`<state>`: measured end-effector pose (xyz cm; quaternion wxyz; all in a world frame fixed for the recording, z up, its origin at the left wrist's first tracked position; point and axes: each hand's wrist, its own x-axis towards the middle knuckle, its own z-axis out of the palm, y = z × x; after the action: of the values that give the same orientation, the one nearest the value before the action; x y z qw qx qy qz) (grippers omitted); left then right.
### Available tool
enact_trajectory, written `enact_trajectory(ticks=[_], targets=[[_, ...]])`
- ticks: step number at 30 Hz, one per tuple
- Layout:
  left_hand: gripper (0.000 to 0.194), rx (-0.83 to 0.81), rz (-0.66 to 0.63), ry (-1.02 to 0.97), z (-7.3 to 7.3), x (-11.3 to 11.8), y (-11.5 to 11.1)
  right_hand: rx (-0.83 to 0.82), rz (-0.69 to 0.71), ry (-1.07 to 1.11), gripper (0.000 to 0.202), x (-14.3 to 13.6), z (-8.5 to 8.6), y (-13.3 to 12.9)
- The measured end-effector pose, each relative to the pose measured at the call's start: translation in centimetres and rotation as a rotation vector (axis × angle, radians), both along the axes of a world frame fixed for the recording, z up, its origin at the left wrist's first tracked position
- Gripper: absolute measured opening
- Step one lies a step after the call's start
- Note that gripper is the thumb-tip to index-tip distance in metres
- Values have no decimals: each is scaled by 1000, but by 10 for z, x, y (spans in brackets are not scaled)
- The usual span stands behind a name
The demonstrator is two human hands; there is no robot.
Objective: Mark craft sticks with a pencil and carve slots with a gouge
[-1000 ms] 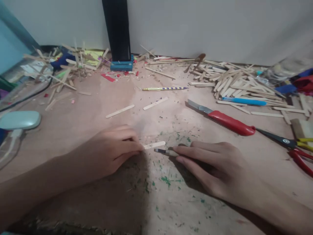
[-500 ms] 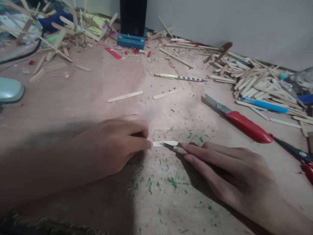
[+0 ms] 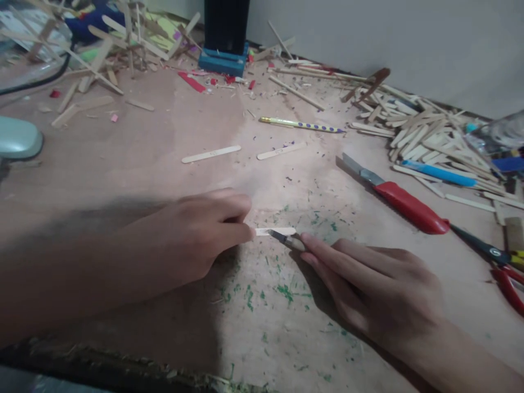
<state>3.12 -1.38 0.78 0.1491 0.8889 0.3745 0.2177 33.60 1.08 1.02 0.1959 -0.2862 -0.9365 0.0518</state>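
My left hand (image 3: 208, 234) is closed on the left end of a pale popsicle stick (image 3: 282, 230), pinching it with thumb and fingers just above the table. In my right hand (image 3: 376, 289) is a craft knife (image 3: 292, 242), gripped like a pen. Its blade tip touches the stick near the middle, where a small mark shows. The stick's left part is hidden by my left fingers. Beyond my hands lie two more sticks with small drawn marks, a left one (image 3: 212, 154) and a right one (image 3: 281, 151).
A yellow pencil with purple dots (image 3: 301, 125) lies farther back. To the right are a red-handled knife (image 3: 409, 207), scissors (image 3: 497, 256), a blue pen (image 3: 440, 172) and a heap of sticks (image 3: 426, 134). A mint-coloured case (image 3: 18, 137) sits at left. Green specks dot the worktop.
The view has shifted slightly, so the table things sit a little higher. The craft knife stays on the stick, its tip a touch farther left; both hands keep their grip.
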Motion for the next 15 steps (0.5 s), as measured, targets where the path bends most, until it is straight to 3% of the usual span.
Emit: enact_trajectory(ticks=[3, 7, 10, 15], targets=[[41, 12, 2, 35, 3, 1, -1, 92, 13, -39, 31, -1, -2, -2], [35, 40, 7, 23, -6, -2, -1, 160, 25, -64, 31, -3, -2, -5], [29, 47, 9, -6, -8, -1, -2, 138, 12, -49, 28, -5, -1, -5], [29, 33, 33, -3, 1, 4, -1, -2, -56, 78, 19, -8, 5, -1]])
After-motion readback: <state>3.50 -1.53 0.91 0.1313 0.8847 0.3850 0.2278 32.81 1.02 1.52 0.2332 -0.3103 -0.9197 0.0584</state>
